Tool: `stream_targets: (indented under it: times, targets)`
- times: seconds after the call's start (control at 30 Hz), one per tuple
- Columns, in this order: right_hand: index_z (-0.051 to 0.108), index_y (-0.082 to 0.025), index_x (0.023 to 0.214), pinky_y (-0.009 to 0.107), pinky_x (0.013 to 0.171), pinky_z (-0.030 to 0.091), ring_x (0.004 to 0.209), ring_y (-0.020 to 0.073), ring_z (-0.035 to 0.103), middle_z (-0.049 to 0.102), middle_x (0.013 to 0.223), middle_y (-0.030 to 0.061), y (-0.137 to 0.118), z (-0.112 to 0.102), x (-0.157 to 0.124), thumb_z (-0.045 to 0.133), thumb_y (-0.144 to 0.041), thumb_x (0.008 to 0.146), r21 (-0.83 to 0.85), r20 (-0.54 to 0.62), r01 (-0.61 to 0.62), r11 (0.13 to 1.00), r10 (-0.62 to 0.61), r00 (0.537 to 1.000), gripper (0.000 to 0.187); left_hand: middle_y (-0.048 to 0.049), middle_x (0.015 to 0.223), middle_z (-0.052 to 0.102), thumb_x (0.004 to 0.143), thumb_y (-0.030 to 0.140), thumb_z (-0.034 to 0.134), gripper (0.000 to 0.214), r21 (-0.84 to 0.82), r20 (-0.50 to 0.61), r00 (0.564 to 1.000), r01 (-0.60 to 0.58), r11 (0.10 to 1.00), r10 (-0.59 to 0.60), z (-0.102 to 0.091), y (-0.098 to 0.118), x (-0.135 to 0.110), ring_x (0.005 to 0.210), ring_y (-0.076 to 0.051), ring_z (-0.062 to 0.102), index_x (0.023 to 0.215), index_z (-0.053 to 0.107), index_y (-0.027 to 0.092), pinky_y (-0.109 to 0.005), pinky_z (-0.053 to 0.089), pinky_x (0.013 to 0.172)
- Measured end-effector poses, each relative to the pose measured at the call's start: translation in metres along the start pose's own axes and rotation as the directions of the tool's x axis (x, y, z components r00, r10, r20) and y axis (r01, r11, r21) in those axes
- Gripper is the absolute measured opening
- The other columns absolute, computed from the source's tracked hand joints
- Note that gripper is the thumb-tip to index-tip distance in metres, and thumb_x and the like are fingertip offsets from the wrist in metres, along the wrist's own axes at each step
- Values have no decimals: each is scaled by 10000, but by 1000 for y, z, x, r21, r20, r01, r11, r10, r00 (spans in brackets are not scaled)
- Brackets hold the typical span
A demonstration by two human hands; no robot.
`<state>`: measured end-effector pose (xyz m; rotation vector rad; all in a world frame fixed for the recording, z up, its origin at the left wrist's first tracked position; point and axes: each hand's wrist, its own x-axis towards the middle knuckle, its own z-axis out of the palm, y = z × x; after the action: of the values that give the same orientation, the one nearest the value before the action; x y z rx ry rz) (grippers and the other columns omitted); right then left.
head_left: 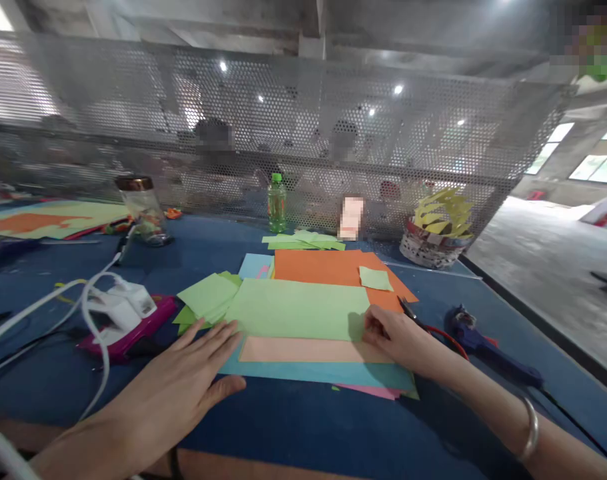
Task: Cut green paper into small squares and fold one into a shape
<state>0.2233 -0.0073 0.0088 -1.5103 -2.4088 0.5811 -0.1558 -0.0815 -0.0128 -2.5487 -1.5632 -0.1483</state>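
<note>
Light-green paper sheet [298, 308]: just below mid-frame, bordering a peach paper strip [303, 350].
Left hand [180, 380]: lower left; your fingers spread slightly, thumb apart, at the sheet's left end.
Right hand [390, 333]: lower right of center; your fingers curl at the sheet's right end, whether pinching paper cannot be told.

Fingers [375, 320] of the right hand [396, 332] curl, hiding any grip; people [214, 140] behind the mesh panel [293, 120] are blurred.
</note>
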Motion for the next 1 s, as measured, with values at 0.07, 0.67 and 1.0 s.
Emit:
stream_targets:
  times: [0.07, 0.67, 1.0]
  targets:
    - [494, -221, 864, 248, 579, 343, 649, 152, 549, 581, 692, -28, 0, -1, 1, 530, -232, 878, 4, 10, 0, 1000, -1, 1000, 40, -117, 1470, 458, 915, 667, 374, 669, 18, -13, 1000, 12, 1000, -12, -9, 19, 14, 1382, -349, 381, 1300, 616, 177, -535, 216, 1150]
    - [475, -229, 870, 261, 591, 355, 662, 171, 565, 585, 724, -12, 3, 0, 5, 520, -276, 893, -16, 64, -20, 1000, 21, 998, 69, -136, 1586, 165, 923, 697, 233, 828, -253, 241, 959, -85, 964, 147, -21, 76, 51, 1461, -304, 182, 1514, 275, 119, -459, 251, 1166]
    - [452, -230, 875, 249, 572, 340, 650, 170, 578, 591, 689, -17, 3, 1, 1, 478, -258, 911, -3, 46, 11, 1000, -11, 999, 53, -143, 1534, 322, 949, 620, 335, 730, -119, 135, 989, 75, 990, -59, -9, 21, -1, 1397, -314, 359, 1467, 395, 109, -422, 352, 1118]
